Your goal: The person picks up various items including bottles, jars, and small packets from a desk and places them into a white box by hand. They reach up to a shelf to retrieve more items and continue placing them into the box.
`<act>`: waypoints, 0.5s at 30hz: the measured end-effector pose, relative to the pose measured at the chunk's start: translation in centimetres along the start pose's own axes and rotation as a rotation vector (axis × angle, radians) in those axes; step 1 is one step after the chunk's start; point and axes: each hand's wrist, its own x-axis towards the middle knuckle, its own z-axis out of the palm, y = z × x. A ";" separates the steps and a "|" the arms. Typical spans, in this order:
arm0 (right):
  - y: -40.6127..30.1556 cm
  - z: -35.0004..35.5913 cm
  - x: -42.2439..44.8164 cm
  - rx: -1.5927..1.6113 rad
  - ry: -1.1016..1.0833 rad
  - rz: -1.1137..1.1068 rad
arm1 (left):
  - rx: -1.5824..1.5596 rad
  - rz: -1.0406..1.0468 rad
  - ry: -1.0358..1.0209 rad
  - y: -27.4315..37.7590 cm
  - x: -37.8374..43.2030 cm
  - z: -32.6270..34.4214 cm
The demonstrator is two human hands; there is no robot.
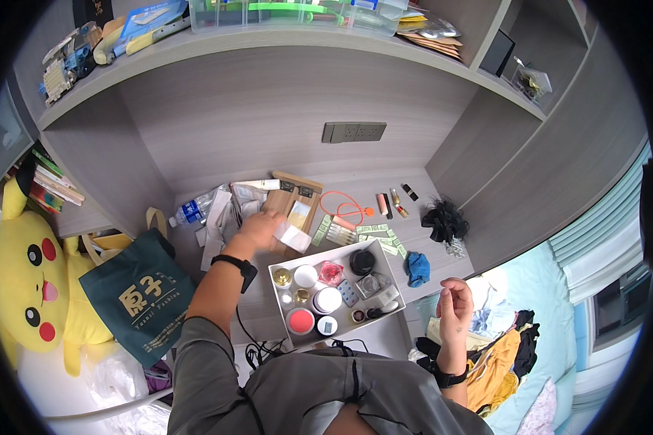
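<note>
My left hand [260, 230] reaches over a hinged wooden board [276, 209] on the desk. Its fingers are at a small whitish packet [294, 238], and whether they grip it cannot be made out. Beyond the packet a yellowish card [299, 213] lies on the wood. My right hand [456, 311] is raised right of the desk with loosely curled fingers and holds nothing. Between my hands, at the desk's front edge, a white box [333, 336] contains several cosmetic jars, a red-lidded jar [301, 321], a blister pack [347, 292] and a black round item [362, 262].
Left of the board are crumpled papers [217, 215] and a plastic bottle [198, 209]. Lipsticks [382, 204], green sachets [378, 238], a blue cloth [417, 268] and black hair ties [445, 220] lie rightward. A green bag [141, 296] and yellow plush toy [32, 288] flank the desk.
</note>
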 end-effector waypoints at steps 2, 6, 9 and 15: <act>0.9 0.0 0.2 0.019 -0.065 -0.017 | -0.248 -0.083 0.195 -0.7 -0.9 -0.9; 1.2 2.0 0.5 0.064 -0.171 0.026 | -0.529 -0.077 0.473 2.5 -4.9 -7.2; 0.0 4.7 1.2 0.080 -0.247 0.066 | -0.742 0.087 0.579 5.4 -7.4 -10.6; -1.3 10.1 4.4 0.537 -0.696 0.083 | -1.084 0.395 0.367 11.6 -10.0 -14.9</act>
